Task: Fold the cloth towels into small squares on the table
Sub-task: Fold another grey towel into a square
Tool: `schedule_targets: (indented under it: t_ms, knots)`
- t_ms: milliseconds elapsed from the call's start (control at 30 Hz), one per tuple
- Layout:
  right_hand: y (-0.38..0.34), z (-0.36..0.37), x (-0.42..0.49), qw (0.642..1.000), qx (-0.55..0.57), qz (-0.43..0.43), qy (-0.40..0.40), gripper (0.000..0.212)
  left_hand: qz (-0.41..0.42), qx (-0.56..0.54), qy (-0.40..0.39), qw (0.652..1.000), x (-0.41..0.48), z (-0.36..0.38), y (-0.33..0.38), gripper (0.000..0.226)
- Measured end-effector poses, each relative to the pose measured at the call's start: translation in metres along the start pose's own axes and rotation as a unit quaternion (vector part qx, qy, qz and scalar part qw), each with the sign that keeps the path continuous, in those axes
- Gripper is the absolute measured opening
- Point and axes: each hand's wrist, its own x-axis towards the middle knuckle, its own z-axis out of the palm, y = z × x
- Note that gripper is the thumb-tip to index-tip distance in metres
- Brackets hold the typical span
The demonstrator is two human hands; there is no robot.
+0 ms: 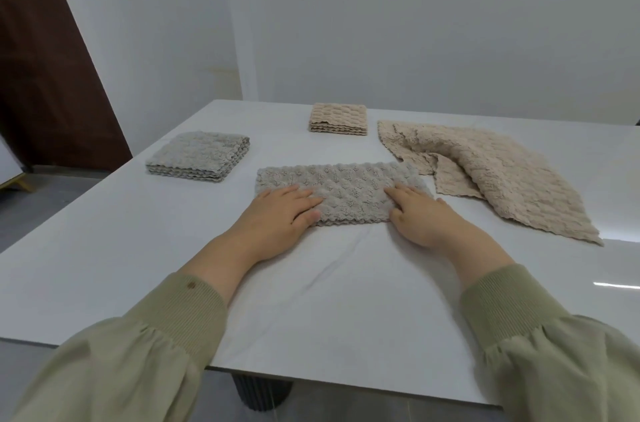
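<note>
both hands, left hand [284,214] and right hand [420,215], press flat, gripping nothing, on the half-folded grey towel [341,191]; likely next, folding it across into a square.

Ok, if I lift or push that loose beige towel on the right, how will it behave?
The beige towel will probably go floppy and drape, since it already lies rumpled with a flap folded over. It looks light: thin, wavy edges. Pushed, it would likely bunch up rather than slide whole on the glossy table.
</note>
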Motion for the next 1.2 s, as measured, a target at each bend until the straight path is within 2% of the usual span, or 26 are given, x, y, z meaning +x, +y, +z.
schedule_targets:
  t_ms: [67, 133, 200, 267, 333, 400, 467, 533, 600, 667, 900, 1000, 1100, 1133, 1200]
  knots:
    - [0.004, -0.002, -0.002, 1.0, -0.001, 0.014, 0.01, 0.049, -0.007, -0.028, 0.034, 0.999, -0.002, -0.007, 0.001, 0.04]
    - [0.003, -0.008, -0.005, 0.999, 0.0, 0.033, 0.04, 0.039, -0.037, -0.072, 0.065, 0.995, -0.005, -0.014, 0.006, 0.038]
    - [-0.003, -0.015, -0.007, 0.992, -0.013, 0.046, 0.12, 0.03, -0.071, -0.076, 0.101, 0.99, -0.009, -0.019, 0.012, 0.043]
    - [-0.015, -0.019, -0.007, 0.972, -0.005, 0.049, 0.228, 0.03, -0.094, -0.082, 0.162, 0.979, -0.009, -0.021, 0.018, 0.037]
    - [-0.03, -0.017, -0.003, 0.95, 0.045, 0.018, 0.309, 0.034, -0.104, -0.081, 0.216, 0.968, 0.001, -0.022, 0.024, 0.028]
    - [-0.046, -0.01, 0.005, 0.938, 0.081, -0.047, 0.334, 0.038, -0.095, -0.045, 0.225, 0.969, 0.018, -0.019, 0.03, 0.034]
    - [-0.059, 0.0, 0.013, 0.945, 0.091, -0.092, 0.301, 0.039, -0.106, 0.012, 0.19, 0.976, 0.032, -0.013, 0.033, 0.041]
    - [-0.066, 0.011, 0.021, 0.969, 0.062, -0.106, 0.214, 0.042, -0.122, 0.058, 0.104, 0.985, 0.038, -0.002, 0.028, 0.046]
    - [-0.066, 0.019, 0.027, 0.99, 0.011, -0.096, 0.107, 0.047, -0.139, 0.062, 0.016, 0.988, 0.037, 0.007, 0.017, 0.051]
    - [-0.062, 0.02, 0.032, 0.996, -0.005, -0.071, 0.05, 0.05, -0.153, 0.069, -0.018, 0.986, 0.035, 0.008, 0.009, 0.056]
    - [-0.019, 0.009, 0.035, 0.998, -0.007, 0.043, 0.034, 0.054, -0.204, 0.058, -0.037, 0.977, 0.029, 0.003, 0.007, 0.065]
    - [-0.005, 0.008, 0.036, 0.996, 0.01, 0.079, 0.034, 0.054, -0.199, 0.073, -0.092, 0.973, 0.03, -0.005, 0.005, 0.068]
    - [-0.005, 0.01, 0.035, 0.995, 0.007, 0.085, 0.042, 0.055, -0.209, 0.142, -0.153, 0.956, 0.042, -0.022, 0.008, 0.071]
    - [-0.006, 0.01, 0.035, 0.995, 0.004, 0.086, 0.045, 0.055, -0.219, 0.155, -0.147, 0.952, 0.047, -0.024, 0.013, 0.07]
    - [-0.005, 0.01, 0.036, 0.995, 0.004, 0.086, 0.044, 0.055, -0.22, 0.156, -0.081, 0.96, 0.051, -0.018, 0.029, 0.066]
